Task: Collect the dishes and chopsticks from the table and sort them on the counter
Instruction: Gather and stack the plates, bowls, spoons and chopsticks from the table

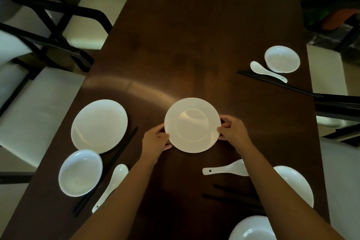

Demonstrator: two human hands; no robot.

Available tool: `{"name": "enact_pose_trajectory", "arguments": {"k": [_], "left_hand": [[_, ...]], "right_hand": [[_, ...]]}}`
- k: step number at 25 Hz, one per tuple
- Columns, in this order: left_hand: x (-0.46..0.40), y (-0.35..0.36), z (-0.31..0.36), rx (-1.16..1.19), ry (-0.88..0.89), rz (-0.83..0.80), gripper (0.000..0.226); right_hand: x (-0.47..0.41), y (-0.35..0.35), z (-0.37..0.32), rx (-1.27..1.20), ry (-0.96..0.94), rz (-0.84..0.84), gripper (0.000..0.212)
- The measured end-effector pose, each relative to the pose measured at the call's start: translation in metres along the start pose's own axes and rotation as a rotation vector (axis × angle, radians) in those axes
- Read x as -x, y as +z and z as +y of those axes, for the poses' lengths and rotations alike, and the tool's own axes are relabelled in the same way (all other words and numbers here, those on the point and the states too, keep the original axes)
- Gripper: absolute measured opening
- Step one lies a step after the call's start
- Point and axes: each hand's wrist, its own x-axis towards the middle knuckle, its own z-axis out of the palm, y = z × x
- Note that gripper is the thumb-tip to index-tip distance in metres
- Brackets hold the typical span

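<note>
Both hands are on the white plate [192, 125] mid-table: left hand [155, 140] pinches its left rim, right hand [232, 132] pinches the right rim, fingers curled round the edge. Can't tell if it's lifted off the dark wooden table [191, 45] or just sitting there. Off to the left there's a bigger plate [99, 125], a bowl [80, 172], a soup spoon [112, 186] and black chopsticks [106, 171] beside them. Far right has another bowl [282, 59] touching a spoon [266, 71], chopsticks [278, 84] just beside. Nearer me, a third spoon [226, 168] lies beside the right forearm.
</note>
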Motion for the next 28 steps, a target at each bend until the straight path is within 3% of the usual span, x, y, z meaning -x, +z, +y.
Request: {"name": "enact_pose_trajectory", "arguments": {"k": [5, 9, 13, 16, 20, 24, 28], "left_hand": [[0.009, -0.022, 0.026, -0.72, 0.234, -0.024, 0.041], [0.023, -0.091, 0.043, -0.893, 0.638, 0.149, 0.041], [0.014, -0.198, 0.039, -1.169, 0.857, 0.284, 0.044], [-0.005, -0.259, 0.026, -1.375, 0.739, 0.198, 0.054], [-0.032, -0.301, -0.003, -1.414, 0.516, 0.098, 0.068], [-0.049, -0.303, -0.024, -1.296, 0.413, -0.056, 0.082], [-0.058, -0.294, -0.036, -0.983, 0.414, -0.115, 0.081]], "right_hand": [[0.011, 0.003, -0.017, 0.596, -0.173, 0.179, 0.037], [0.026, 0.044, -0.068, 0.549, -0.513, 0.143, 0.04], [0.043, 0.129, -0.117, 0.623, -0.755, 0.018, 0.048], [0.045, 0.187, -0.133, 0.816, -0.905, -0.052, 0.052], [0.03, 0.232, -0.133, 0.999, -0.835, -0.13, 0.05], [0.02, 0.247, -0.125, 1.004, -0.62, -0.203, 0.05], [0.019, 0.258, -0.124, 0.85, -0.522, -0.221, 0.047]]}}
